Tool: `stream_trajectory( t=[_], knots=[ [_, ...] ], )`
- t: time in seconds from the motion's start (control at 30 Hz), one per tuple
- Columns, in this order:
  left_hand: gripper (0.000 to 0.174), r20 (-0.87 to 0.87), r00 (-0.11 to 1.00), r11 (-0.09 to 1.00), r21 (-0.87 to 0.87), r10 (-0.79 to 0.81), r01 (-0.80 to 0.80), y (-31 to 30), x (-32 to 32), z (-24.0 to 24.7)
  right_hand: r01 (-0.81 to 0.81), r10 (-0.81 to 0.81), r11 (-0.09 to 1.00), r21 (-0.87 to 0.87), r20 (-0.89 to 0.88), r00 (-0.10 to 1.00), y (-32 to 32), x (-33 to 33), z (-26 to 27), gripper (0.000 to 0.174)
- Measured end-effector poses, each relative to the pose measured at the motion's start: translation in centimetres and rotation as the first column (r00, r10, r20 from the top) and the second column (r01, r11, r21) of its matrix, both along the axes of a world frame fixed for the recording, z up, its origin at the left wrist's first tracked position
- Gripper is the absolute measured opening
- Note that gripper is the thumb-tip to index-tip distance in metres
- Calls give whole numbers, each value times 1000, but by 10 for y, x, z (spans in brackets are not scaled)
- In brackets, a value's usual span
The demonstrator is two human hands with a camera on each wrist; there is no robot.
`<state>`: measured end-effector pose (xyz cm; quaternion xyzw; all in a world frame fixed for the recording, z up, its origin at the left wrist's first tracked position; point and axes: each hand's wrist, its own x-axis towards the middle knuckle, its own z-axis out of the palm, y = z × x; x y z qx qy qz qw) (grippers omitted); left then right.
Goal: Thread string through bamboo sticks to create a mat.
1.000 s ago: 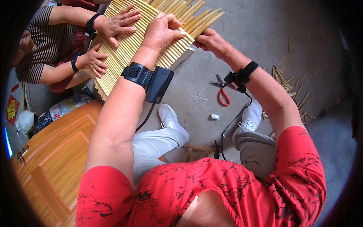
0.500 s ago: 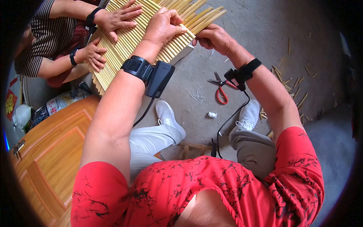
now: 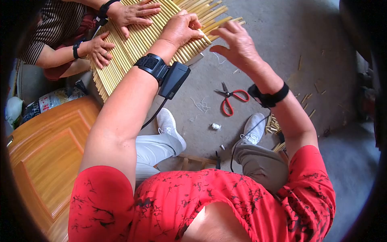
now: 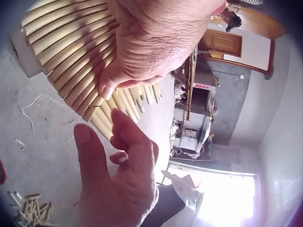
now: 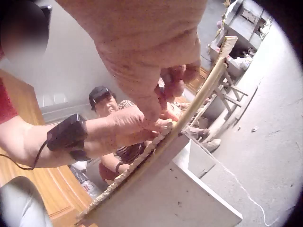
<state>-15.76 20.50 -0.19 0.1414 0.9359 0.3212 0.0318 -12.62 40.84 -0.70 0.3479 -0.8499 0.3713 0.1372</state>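
A mat of pale stalks laid side by side slants across the upper left of the head view. The left hand pinches its near corner, the thumb pressing on the last stalks, as the left wrist view shows on the mat. Just right of that corner is the right hand, thumb and fingers apart. Its fingertips are close to the jutting stalk ends; whether they touch is unclear. A white thread hangs from the corner in the right wrist view.
Another person's two hands lie flat on the mat's left part. Red-handled scissors, a small white roll, loose thread and cut stalk pieces are on the floor. A wooden door panel stands at lower left.
The right hand has come away from beneath the mat corner and its fingers have spread. The left hand keeps its pinch. In the head view, the floor items have shifted left.
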Motion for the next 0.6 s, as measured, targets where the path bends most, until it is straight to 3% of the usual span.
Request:
stream_trajectory(
  t=[0.13,0.2,0.3,0.4,0.6],
  knots=[
    [20,-44,999,999,-39,-19,17,0,1,4,3,2,995,99,-50,999,-26,-5,-14,23],
    [23,-46,999,998,-55,7,-9,1,1,2,-110,112,993,40,-71,991,-22,-6,-14,18],
    [24,-18,999,999,-16,50,-51,1,4,1,-151,155,980,132,-20,988,-14,-10,-13,17],
    [25,-64,996,992,-101,68,-74,3,4,2,-150,154,983,108,-34,987,-18,-10,-10,14],
    [21,-130,988,993,-82,78,-89,4,8,-6,-220,237,964,147,-114,965,-23,-14,-4,10]
  ],
)
